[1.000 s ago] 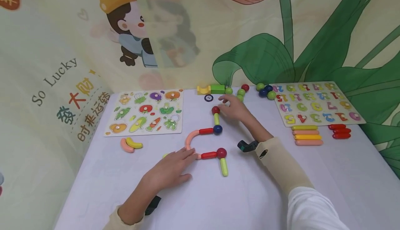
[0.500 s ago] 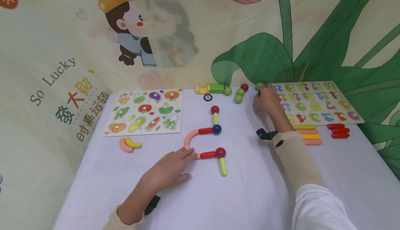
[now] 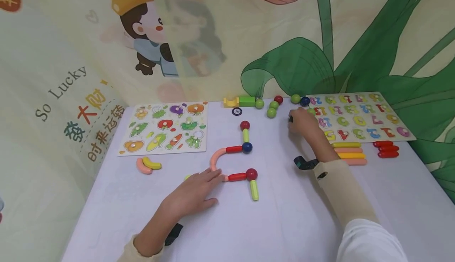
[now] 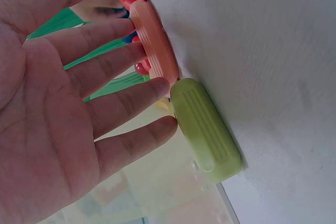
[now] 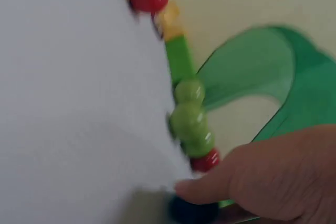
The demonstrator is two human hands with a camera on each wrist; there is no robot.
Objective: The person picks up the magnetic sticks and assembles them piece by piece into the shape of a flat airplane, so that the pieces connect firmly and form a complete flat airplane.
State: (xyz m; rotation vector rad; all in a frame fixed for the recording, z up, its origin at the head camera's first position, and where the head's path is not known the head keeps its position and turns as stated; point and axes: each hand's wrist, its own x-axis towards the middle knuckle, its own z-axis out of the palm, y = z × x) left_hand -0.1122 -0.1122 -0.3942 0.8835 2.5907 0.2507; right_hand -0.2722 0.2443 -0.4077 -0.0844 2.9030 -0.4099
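Observation:
My left hand [image 3: 193, 193] lies flat with fingers spread, its fingertips touching the curved pink stick [image 3: 215, 158]. In the left wrist view, a light green stick [image 4: 205, 129] joins the pink one near the little finger. Red sticks [image 3: 237, 177] run from the curve to a red ball [image 3: 251, 174] and a blue ball [image 3: 247, 147]. A green stick [image 3: 246, 135] topped by another red ball [image 3: 245, 125] extends from the blue one. Toward the back right, my right hand [image 3: 305, 124] pinches a dark blue ball [image 5: 193, 211], mostly hidden by the fingers in the head view.
Green balls [image 3: 271, 112], a second dark blue ball [image 3: 305, 101] and a green block [image 3: 247, 101] line the back. A vegetable puzzle board [image 3: 163, 127] lies left, a number board [image 3: 362, 117] right. Straight sticks [image 3: 350, 156] and red sticks [image 3: 387, 149] lie in front of the number board.
My right hand has moved right, from beside the upper red ball to the ball group by the number board, taken hold of a dark blue ball and drawn it slightly nearer. The left hand stays put.

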